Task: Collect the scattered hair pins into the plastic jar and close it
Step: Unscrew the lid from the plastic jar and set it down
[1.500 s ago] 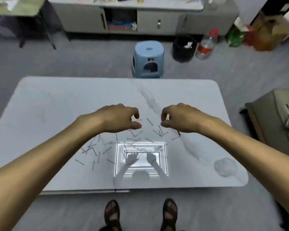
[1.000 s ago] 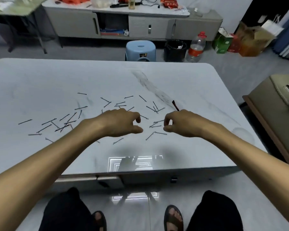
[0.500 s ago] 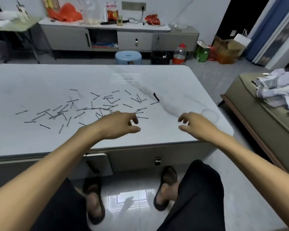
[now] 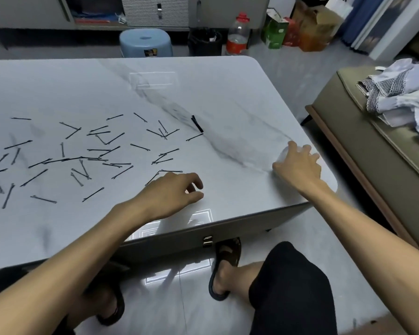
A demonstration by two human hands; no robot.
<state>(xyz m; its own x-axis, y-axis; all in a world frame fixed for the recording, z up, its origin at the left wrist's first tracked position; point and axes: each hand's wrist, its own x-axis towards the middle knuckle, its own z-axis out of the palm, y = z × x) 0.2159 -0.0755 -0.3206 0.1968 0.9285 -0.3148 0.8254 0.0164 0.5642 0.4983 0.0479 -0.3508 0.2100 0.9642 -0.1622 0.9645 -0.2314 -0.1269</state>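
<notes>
From the head view, the clear plastic jar (image 4: 283,157) is the hardest thing to make out: it sits near the counter's (image 4: 228,93) right front corner, almost wholly covered by the right hand (image 4: 299,166), and only a pale curved sliver of it shows at the thumb side. That hand's fingers (image 4: 307,149) are spread and draped over its top, touching it; whether they truly clamp it I cannot tell, nor whether a lid is on. The left hand (image 4: 169,192) hovers low over the near part of the counter, thumb and forefinger curled toward each other with a small gap between, nothing visible in them. Black hair pins (image 4: 102,151) lie scattered to the left of and beyond those fingers, the nearest just past the knuckles and partly hidden under the hand; several at the left run out of frame. A thicker black clip (image 4: 197,124) lies apart, beyond both hands. On the floor past the counter stand a blue stool (image 4: 145,43) with a small sticker and a bottle (image 4: 237,35) with a red label, neither legible. Crumpled cloth (image 4: 402,93) on the bed to the right is cut off at the edge.
</notes>
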